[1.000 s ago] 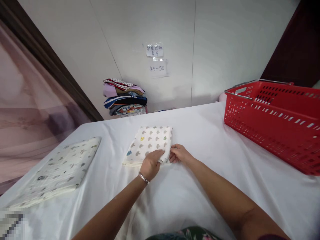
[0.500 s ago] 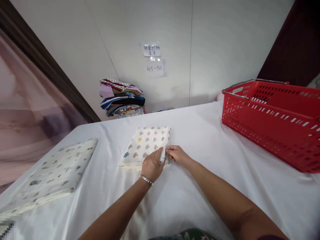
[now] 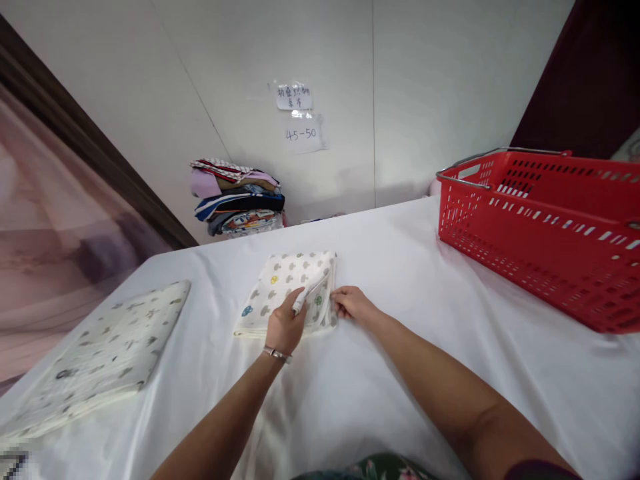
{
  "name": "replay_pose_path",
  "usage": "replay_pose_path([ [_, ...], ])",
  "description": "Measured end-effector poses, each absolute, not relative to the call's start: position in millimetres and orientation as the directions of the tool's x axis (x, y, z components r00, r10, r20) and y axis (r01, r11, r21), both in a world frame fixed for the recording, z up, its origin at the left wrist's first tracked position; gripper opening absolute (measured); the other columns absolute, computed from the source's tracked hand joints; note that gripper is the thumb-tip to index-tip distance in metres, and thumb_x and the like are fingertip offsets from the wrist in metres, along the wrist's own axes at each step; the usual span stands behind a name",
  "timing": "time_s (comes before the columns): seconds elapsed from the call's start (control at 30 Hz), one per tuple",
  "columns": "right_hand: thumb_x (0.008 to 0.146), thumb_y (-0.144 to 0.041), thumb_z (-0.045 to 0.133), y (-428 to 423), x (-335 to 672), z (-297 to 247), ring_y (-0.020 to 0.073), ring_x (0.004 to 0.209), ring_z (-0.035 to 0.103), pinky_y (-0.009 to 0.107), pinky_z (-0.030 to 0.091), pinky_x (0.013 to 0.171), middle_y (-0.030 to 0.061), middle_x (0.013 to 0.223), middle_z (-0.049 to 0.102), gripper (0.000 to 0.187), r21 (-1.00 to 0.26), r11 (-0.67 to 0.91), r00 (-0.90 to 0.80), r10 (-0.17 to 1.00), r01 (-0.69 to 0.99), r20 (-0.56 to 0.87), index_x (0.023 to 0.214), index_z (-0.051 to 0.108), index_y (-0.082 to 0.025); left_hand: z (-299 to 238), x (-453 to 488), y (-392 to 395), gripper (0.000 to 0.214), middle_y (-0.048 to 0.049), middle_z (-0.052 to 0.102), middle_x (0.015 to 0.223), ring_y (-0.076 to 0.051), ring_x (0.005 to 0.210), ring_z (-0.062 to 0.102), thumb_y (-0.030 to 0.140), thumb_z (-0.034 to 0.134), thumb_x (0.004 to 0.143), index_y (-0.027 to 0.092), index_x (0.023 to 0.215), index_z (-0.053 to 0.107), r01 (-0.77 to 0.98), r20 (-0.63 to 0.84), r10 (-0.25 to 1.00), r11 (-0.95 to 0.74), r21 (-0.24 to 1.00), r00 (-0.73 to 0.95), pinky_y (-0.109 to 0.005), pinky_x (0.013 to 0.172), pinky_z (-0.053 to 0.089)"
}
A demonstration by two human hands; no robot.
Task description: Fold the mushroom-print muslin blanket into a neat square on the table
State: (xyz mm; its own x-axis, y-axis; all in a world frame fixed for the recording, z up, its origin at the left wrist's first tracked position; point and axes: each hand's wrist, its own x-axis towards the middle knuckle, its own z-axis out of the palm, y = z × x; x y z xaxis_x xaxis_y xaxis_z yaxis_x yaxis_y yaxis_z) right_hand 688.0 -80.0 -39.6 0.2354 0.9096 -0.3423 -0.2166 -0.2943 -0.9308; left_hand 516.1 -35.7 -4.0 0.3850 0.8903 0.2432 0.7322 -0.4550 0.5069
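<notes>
A white cloth (image 3: 285,283) with grey, yellow, blue and green prints lies folded in layers at the middle of the table. My left hand (image 3: 286,327) is closed on the near corner of its top layer, which it holds lifted and turned back to the left. At the cloth's right edge, my right hand (image 3: 353,303) pinches the lower layers between thumb and fingers. A second folded cloth (image 3: 110,347), white with small dark prints, lies flat farther left, apart from both hands.
A red plastic basket (image 3: 540,247) with a metal handle stands at the right on the white-covered table (image 3: 400,267). Behind the far edge is a stack of folded clothes (image 3: 237,197). Paper signs (image 3: 301,133) are taped to the wall.
My left hand has moved left, peeling the top layer's corner back from the right edge. My right hand stays at that edge. The view has shifted slightly.
</notes>
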Motion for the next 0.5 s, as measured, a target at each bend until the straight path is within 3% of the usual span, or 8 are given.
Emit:
replay_pose_path([
  [0.07, 0.075, -0.015, 0.049, -80, 686, -40, 0.0072, 0.034, 0.046, 0.019, 0.025, 0.032, -0.0042, 0.047, 0.054, 0.007, -0.928, -0.314, 0.213, 0.911, -0.2, -0.354, 0.071, 0.055, -0.015, -8, 516, -38, 0.038, 0.0014, 0.068, 0.075, -0.011, 0.056, 0.058, 0.029, 0.048, 0.081, 0.025, 0.119, 0.055, 0.753, 0.257, 0.864, -0.503, 0.424, 0.433, -0.02, 0.06, 0.043],
  [0.17, 0.075, -0.015, 0.051, -80, 684, -41, 0.0071, 0.034, 0.047, 0.019, 0.025, 0.031, -0.0033, 0.048, 0.056, 0.01, -0.928, -0.331, 0.171, 0.918, -0.171, -0.358, 0.066, 0.055, -0.015, -11, 517, -42, 0.043, -0.0009, 0.069, 0.09, -0.015, 0.072, 0.063, 0.025, 0.048, 0.081, 0.026, 0.123, 0.051, 0.767, 0.266, 0.822, -0.567, 0.3, 0.504, -0.023, 0.067, 0.045],
  [0.37, 0.076, -0.024, 0.056, -82, 681, -41, 0.0072, 0.035, 0.048, 0.019, 0.025, 0.031, -0.0016, 0.05, 0.057, 0.02, -0.932, -0.345, 0.113, 0.927, -0.113, -0.357, 0.059, 0.053, -0.015, -11, 517, -45, 0.049, -0.0012, 0.064, 0.111, -0.019, 0.093, 0.062, 0.02, 0.048, 0.08, 0.026, 0.128, 0.046, 0.785, 0.221, 0.81, -0.584, 0.206, 0.544, -0.026, 0.076, 0.047],
  [0.5, 0.074, -0.023, 0.058, -84, 680, -43, 0.0058, 0.033, 0.043, 0.018, 0.023, 0.031, -0.0038, 0.043, 0.052, 0.023, -0.942, -0.326, 0.101, 0.937, -0.084, -0.333, 0.053, 0.051, -0.016, -12, 518, -49, 0.059, -0.0012, 0.058, 0.121, -0.019, 0.1, 0.059, 0.008, 0.047, 0.072, 0.026, 0.129, 0.046, 0.729, 0.203, 0.734, -0.675, 0.11, 0.648, -0.027, 0.082, 0.047],
])
